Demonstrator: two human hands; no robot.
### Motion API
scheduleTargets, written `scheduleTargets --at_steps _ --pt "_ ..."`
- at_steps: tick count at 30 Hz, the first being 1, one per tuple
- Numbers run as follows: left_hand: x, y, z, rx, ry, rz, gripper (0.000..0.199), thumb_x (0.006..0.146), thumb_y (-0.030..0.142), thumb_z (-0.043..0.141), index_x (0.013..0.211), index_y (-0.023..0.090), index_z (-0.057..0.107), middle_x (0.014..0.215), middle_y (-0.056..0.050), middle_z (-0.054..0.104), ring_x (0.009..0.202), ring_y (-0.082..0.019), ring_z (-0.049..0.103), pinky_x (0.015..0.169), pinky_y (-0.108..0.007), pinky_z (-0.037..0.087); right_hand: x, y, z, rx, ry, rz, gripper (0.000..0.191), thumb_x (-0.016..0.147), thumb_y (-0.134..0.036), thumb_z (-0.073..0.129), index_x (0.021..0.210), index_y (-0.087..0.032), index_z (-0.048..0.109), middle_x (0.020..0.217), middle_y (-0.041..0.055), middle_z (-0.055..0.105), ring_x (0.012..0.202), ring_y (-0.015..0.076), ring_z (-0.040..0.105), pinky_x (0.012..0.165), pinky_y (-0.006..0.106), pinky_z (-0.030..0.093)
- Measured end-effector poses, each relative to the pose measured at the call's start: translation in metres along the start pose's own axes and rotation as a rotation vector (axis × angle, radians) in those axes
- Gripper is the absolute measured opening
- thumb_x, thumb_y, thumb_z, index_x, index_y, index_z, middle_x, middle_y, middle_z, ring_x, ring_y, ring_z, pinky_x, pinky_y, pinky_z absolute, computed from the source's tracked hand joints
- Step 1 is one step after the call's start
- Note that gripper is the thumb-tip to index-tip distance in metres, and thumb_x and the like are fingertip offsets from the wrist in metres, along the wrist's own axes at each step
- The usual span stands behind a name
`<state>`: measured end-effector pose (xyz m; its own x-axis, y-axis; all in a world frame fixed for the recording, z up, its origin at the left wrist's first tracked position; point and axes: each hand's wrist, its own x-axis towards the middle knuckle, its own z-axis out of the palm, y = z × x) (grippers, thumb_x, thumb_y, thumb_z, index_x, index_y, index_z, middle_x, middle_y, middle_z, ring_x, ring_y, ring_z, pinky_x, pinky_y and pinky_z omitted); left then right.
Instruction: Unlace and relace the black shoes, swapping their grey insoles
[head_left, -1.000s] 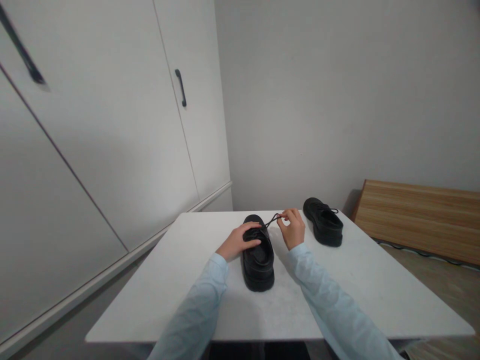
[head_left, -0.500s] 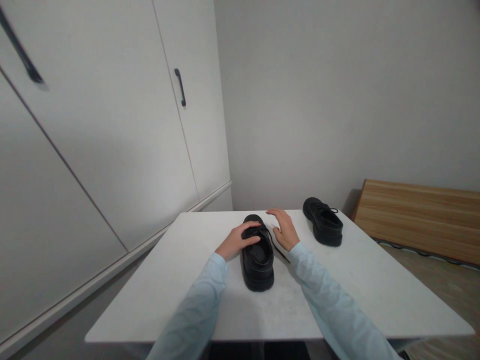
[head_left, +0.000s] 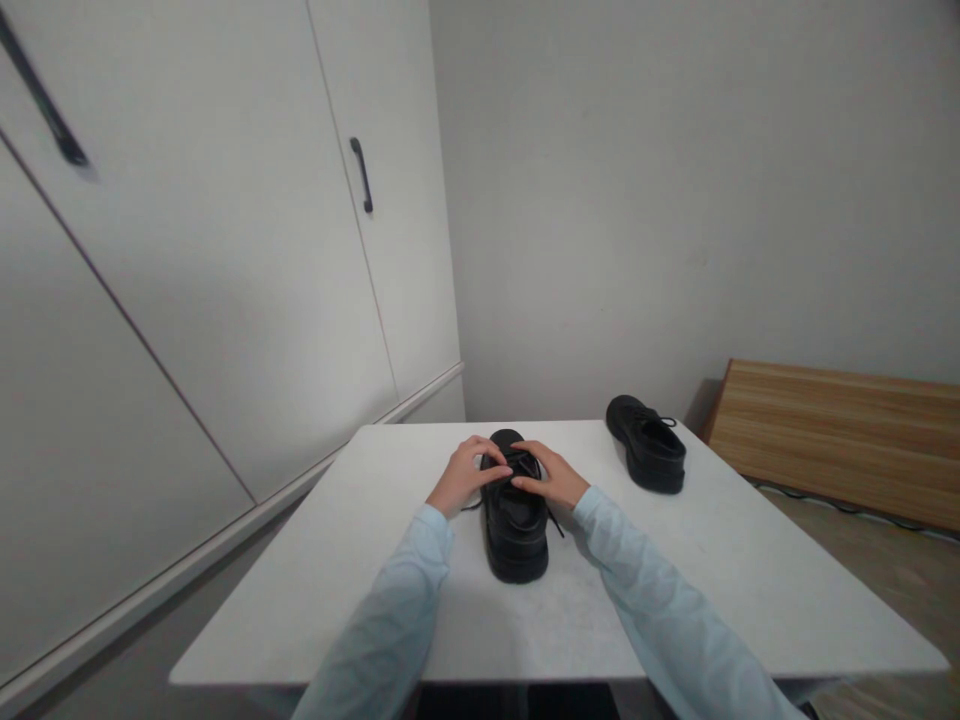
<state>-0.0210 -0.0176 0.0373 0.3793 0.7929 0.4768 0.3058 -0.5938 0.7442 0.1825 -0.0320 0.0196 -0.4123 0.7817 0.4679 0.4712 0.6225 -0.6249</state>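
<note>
At the bottom edge, just past the counter's near side, dark shapes [head_left: 517,702] are seen, too dim to be made out. The white counter [head_left: 360,600] is crossed by two light blue sleeves [head_left: 664,605], from which both bare hands are reached forward.

The near shoe [head_left: 517,545], black and low-cut, is set upright on the counter between the forearms, its heel turned toward the camera and its toe pointed away. One loose lace end [head_left: 556,523] is laid out on its right side, and another [head_left: 472,507] is seen on its left, beside the left wrist.

The laced part of the shoe is flanked by both hands. The grip of the left hand [head_left: 465,476] is curved, with thumb and forefinger brought close together over the laces; whether a lace is pinched cannot be told. The grip of the right hand [head_left: 555,477] is spread, its thumb and fingers parted at the right side of the opening and laces.

Farther off to the right, the other shoe [head_left: 655,455] is placed upright near the counter's far right corner, its toe also pointed away, with a lace loop [head_left: 668,421] raised at its side.

Beyond the counter, a wood-grain board [head_left: 832,435] is leaned by the grey wall [head_left: 637,200]. The left side is filled by white cabinet doors [head_left: 225,260], fitted with dark handles [head_left: 361,175].
</note>
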Motion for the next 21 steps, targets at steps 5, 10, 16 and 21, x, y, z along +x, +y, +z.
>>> scheduleTargets --at_steps 5,10,16,21 --pt "0.000 -0.001 0.001 0.025 -0.034 -0.019 0.023 0.067 0.040 0.072 0.075 0.019 0.068 0.088 -0.005 0.059 0.094 -0.021 0.055 0.091 -0.036 0.039 0.000 -0.001 0.000 0.018 0.005 0.022 0.056 0.072 -0.042 0.067 0.120 -0.018 0.051 0.119 0.0121 0.057 0.111 0.0251 0.054 0.098 0.043 0.039" --pt "0.000 -0.003 0.002 0.031 0.007 -0.033 0.021 0.072 0.039 0.067 0.071 0.018 0.066 0.087 -0.005 0.057 0.092 -0.021 0.055 0.090 -0.035 0.038 0.000 -0.003 -0.001 0.026 0.004 0.046 0.057 0.071 -0.039 0.068 0.120 -0.018 0.050 0.119 0.0117 0.057 0.112 0.0251 0.053 0.098 0.043 0.038" --pt "-0.002 -0.003 0.009 0.056 0.027 -0.024 0.018 0.080 0.036 0.057 0.076 0.018 0.060 0.083 -0.003 0.059 0.088 -0.020 0.053 0.085 -0.033 0.039 0.000 -0.003 -0.001 0.027 0.013 0.044 0.054 0.072 -0.038 0.067 0.120 -0.019 0.051 0.119 0.0105 0.057 0.111 0.0245 0.054 0.098 0.042 0.039" --pt "-0.002 -0.001 0.012 0.093 0.092 -0.054 0.016 0.082 0.034 0.052 0.079 0.019 0.058 0.083 -0.003 0.061 0.086 -0.020 0.053 0.081 -0.032 0.039 0.000 -0.002 0.000 0.026 0.007 0.038 0.052 0.073 -0.037 0.066 0.119 -0.018 0.051 0.118 0.0110 0.057 0.110 0.0245 0.054 0.098 0.042 0.039"
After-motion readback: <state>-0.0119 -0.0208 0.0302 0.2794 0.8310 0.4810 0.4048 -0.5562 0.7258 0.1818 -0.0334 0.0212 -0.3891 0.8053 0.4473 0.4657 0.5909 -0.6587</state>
